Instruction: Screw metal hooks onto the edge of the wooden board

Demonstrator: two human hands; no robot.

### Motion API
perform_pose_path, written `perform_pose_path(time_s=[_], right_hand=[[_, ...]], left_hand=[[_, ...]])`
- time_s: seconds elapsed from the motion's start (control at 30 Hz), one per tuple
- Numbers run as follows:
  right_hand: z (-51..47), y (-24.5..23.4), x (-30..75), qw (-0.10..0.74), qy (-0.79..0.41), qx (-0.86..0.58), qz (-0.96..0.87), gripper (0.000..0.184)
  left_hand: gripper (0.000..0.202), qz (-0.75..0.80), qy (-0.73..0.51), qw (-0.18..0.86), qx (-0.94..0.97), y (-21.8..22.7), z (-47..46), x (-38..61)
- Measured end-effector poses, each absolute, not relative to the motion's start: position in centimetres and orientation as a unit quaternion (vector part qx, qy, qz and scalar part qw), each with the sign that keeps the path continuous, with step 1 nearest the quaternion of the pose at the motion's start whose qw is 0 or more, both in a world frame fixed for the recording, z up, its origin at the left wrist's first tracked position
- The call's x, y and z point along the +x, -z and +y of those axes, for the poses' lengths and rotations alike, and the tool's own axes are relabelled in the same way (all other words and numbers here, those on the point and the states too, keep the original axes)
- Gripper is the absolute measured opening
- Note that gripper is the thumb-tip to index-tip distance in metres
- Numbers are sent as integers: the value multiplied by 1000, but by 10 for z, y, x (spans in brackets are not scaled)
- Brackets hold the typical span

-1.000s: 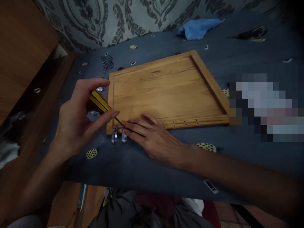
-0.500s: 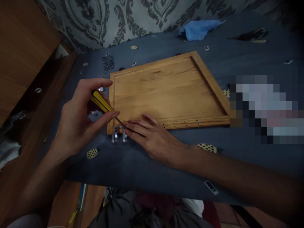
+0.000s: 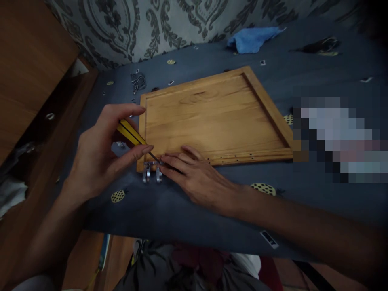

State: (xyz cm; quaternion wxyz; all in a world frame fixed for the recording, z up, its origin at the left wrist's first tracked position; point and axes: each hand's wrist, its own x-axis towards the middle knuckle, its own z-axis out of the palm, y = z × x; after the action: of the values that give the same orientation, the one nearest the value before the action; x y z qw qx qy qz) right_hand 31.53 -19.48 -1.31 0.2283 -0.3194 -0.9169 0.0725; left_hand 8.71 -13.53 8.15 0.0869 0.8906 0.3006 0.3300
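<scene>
A framed wooden panel (image 3: 212,113) lies flat on dark blue patterned fabric (image 3: 169,210). My left hand (image 3: 103,153) is closed round a yellow-handled screwdriver (image 3: 131,134), whose thin shaft slants down to a metal double hook (image 3: 152,171) at the panel's near left corner. My right hand (image 3: 194,174) lies flat beside it, fingers together and fingertips pressing on the hook's plate and the panel edge. A row of small holes runs along the panel's near rail.
More metal hooks (image 3: 138,82) lie beyond the panel's far left corner. A blue cloth (image 3: 251,38) sits at the back by the patterned wall. Brown wooden furniture (image 3: 30,81) stands on the left. A blurred patch covers the right side.
Almost nothing differs; my left hand and the screwdriver have shifted very slightly, and the view has drifted a little. The right hand keeps its place on the hook.
</scene>
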Motion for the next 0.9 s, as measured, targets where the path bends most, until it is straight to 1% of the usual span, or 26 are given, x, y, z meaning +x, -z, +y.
perform_pose_path(time_s=[0.1, 0.23, 0.3, 0.5, 0.57, 0.67, 0.73, 0.8, 0.9], right_hand=[[-194, 12, 315, 226, -75, -319, -917, 46], [-195, 14, 315, 233, -74, -314, -917, 46], [-195, 15, 315, 231, -72, -316, -917, 45], [-195, 15, 315, 231, -75, -320, -916, 44], [-195, 14, 315, 232, -80, -318, -916, 45], [-195, 14, 315, 227, -82, -316, -917, 46], [-195, 14, 315, 221, -80, -319, -918, 45], [-195, 14, 315, 222, -75, -320, -918, 44], [-194, 15, 315, 234, -70, -317, -916, 42]], left_hand=[[50, 302, -340, 52, 889, -82, -133, 87], [63, 292, -334, 104, 890, -85, -130, 88], [64, 276, -344, 112, 890, -84, -130, 89], [58, 316, -364, 61, 874, -78, -135, 90], [60, 314, -356, 82, 876, -79, -135, 89], [61, 300, -332, 155, 881, -84, -133, 88], [59, 293, -325, 179, 881, -85, -132, 87], [58, 300, -328, 170, 880, -83, -132, 88], [60, 309, -349, 119, 877, -79, -134, 91]])
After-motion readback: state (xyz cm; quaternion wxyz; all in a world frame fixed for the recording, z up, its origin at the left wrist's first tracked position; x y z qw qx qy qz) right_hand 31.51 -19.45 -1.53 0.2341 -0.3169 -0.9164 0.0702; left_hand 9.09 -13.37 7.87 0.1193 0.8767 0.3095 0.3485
